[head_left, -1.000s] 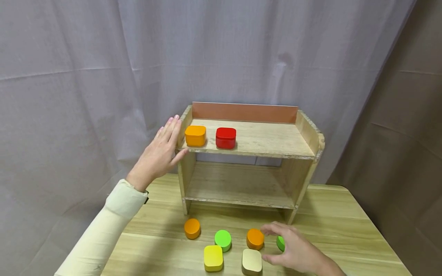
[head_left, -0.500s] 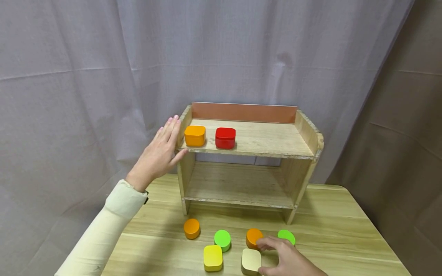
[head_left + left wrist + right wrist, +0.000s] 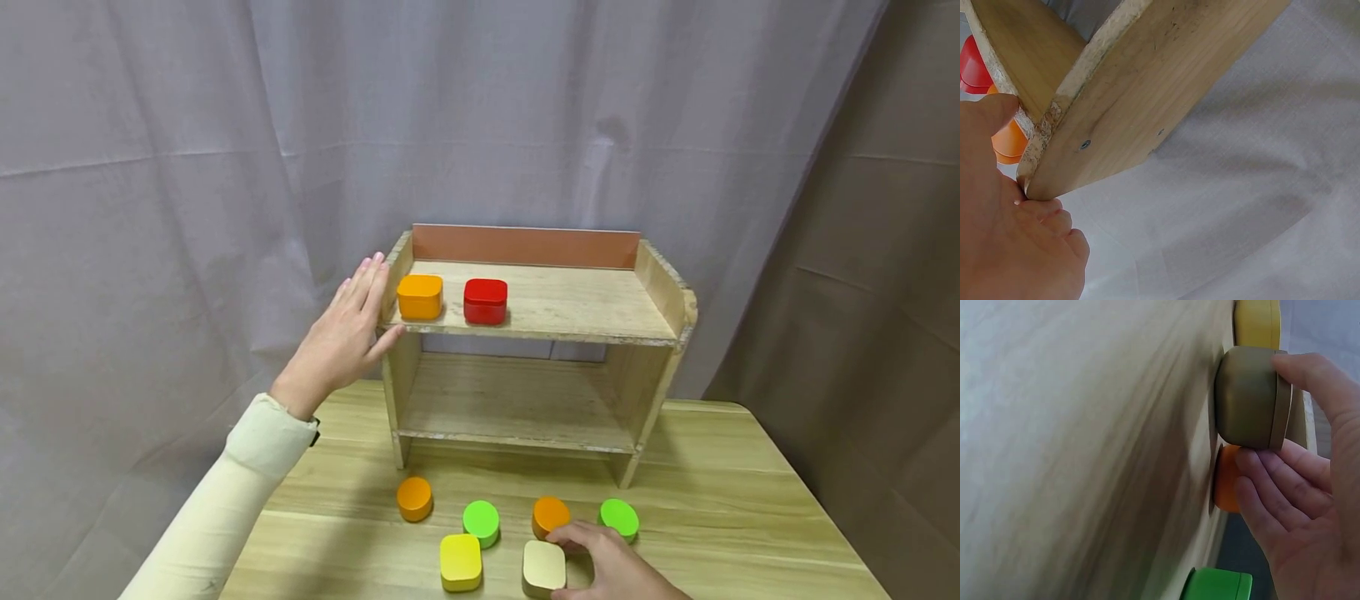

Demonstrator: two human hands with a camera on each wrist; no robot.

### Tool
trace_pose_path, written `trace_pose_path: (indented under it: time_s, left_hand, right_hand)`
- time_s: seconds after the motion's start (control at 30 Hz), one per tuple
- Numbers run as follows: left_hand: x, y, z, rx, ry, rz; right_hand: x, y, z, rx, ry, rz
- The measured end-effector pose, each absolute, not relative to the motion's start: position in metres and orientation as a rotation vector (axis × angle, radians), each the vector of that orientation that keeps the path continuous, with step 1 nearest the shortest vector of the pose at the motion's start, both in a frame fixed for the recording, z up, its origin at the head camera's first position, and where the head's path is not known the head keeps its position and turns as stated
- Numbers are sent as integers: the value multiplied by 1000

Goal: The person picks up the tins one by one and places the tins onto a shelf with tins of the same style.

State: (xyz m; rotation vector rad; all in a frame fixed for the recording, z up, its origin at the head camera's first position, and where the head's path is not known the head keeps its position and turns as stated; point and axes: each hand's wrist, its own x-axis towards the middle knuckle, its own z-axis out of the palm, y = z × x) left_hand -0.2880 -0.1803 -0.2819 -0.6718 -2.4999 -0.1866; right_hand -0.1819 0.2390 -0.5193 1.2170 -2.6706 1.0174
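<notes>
My left hand (image 3: 337, 337) lies with straight fingers along the left side panel of a small wooden shelf (image 3: 525, 400). Its thumb (image 3: 999, 112) touches the front edge of the top board. On that board sit an orange square tin (image 3: 420, 297), nearest this hand, and a red square tin (image 3: 485, 302). Down on the table, my right hand (image 3: 611, 562) has its thumb and fingertips on opposite sides of a beige-gold square tin (image 3: 1249, 397), pinching it near the lid. The tin stands upright on the tabletop, and an orange round tin (image 3: 551, 517) is just behind the fingers.
A yellow square tin (image 3: 461, 562) stands left of the beige-gold one. Further round tins are a green one (image 3: 481, 523), another orange one (image 3: 414, 499) and a second green one (image 3: 618, 519) at right. Grey curtain (image 3: 480, 108) hangs behind the table (image 3: 712, 500).
My right hand has moved left and closed in round the beige-gold tin, uncovering the right green tin. The left hand stays on the shelf's side.
</notes>
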Motion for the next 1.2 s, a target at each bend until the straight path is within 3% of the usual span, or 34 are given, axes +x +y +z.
trace_pose_path:
  time_s: [0.63,1.2]
  left_hand:
    - [-287,-180,-282,-678,-2510,-197]
    - [-287,-179,-281,-670,-2518,-199]
  right_hand:
    - [-181,234,-522,1174,-2731,1059]
    - [-179,235,-480,1124,-2832,1112]
